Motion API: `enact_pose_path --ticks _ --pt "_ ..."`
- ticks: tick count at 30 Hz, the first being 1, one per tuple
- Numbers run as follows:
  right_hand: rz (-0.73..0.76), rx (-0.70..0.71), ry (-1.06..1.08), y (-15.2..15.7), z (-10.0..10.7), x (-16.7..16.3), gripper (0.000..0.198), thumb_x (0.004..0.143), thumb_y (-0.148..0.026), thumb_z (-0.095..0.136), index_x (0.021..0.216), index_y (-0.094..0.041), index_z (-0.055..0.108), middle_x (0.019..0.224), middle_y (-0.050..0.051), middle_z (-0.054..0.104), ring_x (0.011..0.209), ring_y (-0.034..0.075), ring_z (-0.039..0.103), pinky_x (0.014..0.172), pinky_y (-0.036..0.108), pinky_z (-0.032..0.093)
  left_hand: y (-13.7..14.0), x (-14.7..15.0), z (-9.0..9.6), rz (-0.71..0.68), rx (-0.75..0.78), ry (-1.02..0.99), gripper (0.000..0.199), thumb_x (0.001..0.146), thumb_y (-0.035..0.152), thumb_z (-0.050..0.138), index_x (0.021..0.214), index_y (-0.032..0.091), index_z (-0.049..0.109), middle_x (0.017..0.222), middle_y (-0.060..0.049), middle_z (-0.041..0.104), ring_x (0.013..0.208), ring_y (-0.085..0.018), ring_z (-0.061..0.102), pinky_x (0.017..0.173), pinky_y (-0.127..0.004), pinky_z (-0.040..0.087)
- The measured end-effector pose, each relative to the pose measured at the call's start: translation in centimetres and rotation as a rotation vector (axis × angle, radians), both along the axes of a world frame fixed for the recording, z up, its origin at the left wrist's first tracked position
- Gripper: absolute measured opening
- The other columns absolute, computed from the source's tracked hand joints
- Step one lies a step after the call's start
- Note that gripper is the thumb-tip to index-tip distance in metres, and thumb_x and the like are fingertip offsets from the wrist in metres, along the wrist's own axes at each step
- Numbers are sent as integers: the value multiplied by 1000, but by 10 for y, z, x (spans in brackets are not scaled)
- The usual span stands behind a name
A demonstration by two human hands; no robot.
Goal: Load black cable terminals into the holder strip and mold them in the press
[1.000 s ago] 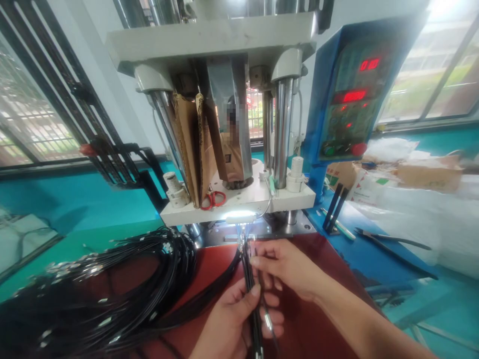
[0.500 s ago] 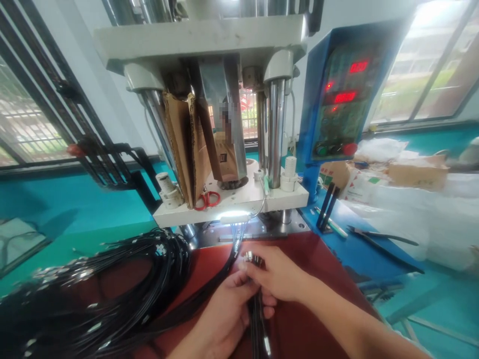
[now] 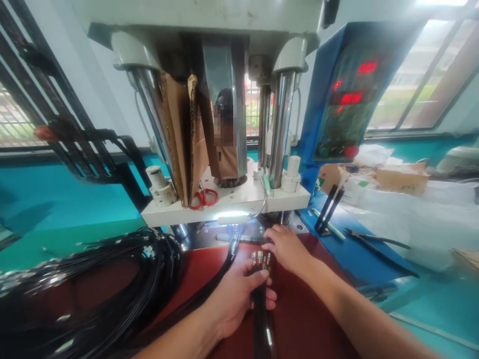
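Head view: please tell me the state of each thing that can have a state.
Left hand: closed around cable bundle, metal ends up.
Right hand: holds nothing, fingers at the press base.
Work light: on.
Control panel: red digits lit.
Red scissors: lying on the white plate.

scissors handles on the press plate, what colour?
Red; the scissors show clearly in the head view, lying beside the cardboard.

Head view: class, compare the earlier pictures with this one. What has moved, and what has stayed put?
The right hand has let go of the cable ends and moved forward to the press base. The left hand keeps its grip on the cable bundle, now alone. The black cable coil, the red scissors and the control panel are unchanged.
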State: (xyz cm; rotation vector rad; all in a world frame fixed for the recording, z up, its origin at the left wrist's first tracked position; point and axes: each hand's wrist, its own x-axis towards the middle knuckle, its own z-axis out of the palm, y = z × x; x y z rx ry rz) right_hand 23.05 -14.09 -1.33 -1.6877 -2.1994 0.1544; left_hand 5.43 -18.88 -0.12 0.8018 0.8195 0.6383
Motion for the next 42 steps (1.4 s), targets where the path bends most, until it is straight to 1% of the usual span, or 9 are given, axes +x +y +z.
enact_pose_path --ticks 4,9,11,15,17,20,26,34,42 --pt "56 -73 -16 -7 12 5 6 87 -17 54 91 -15 58 93 10 60 86 24 56 76 34 40 1 0 -5 10 -6 -44 13 84 22 56 94 15 52 80 -1 58 61 -12 62 60 -28 52" --pt "84 -189 46 -20 26 14 6 84 -23 56 87 -17 57 90 6 62 79 20 60 70 31 44 2 -3 -9 8 44 -40 14 83 21 57 95 16 52 79 0 57 56 -9 57 50 -21 44" --pt "141 -317 115 -22 28 14 10 84 -22 54 93 -19 57 81 1 63 67 15 62 61 26 47 1 -4 -9 -14 54 -42 17 82 20 58 97 16 52 78 0 56 55 -8 56 50 -22 44" --pt "223 -716 469 -19 30 15 36 81 -14 47 116 -22 49 75 -3 62 42 10 57 37 19 44 0 -7 -6 -60 111 -60 17 80 19 58 96 15 52 74 2 53 54 -8 54 49 -22 45" --pt "219 -784 560 -17 31 17 43 78 -14 48 120 -22 48 79 -1 63 39 8 55 33 18 42 0 -8 -5 -70 134 -63 17 80 19 59 95 15 52 72 2 52 53 -8 53 49 -22 44" --pt "203 -798 617 -17 29 20 46 76 -15 49 122 -21 51 79 -1 65 34 6 49 29 16 36 0 -7 -4 -71 125 -55 21 78 18 61 96 16 51 72 3 52 51 -7 51 47 -21 42" --pt "142 -704 764 -32 15 21 29 76 -18 50 101 -17 65 53 -5 54 38 7 44 35 16 34 2 -8 -2 -135 62 -19 26 76 16 62 99 17 51 71 4 52 49 -7 52 47 -21 43" --pt "142 -667 809 -33 13 20 24 74 -14 50 91 -17 67 52 -6 49 43 7 41 40 17 36 4 -7 2 -149 50 -11 23 76 14 60 98 17 53 69 4 52 46 -6 51 43 -19 40" --pt "119 -667 714 -32 10 22 36 74 -19 54 109 -16 64 55 -4 55 39 8 46 36 18 37 3 -4 -3 -126 46 -22 26 75 15 61 100 15 52 70 1 56 55 -12 60 53 -26 50"
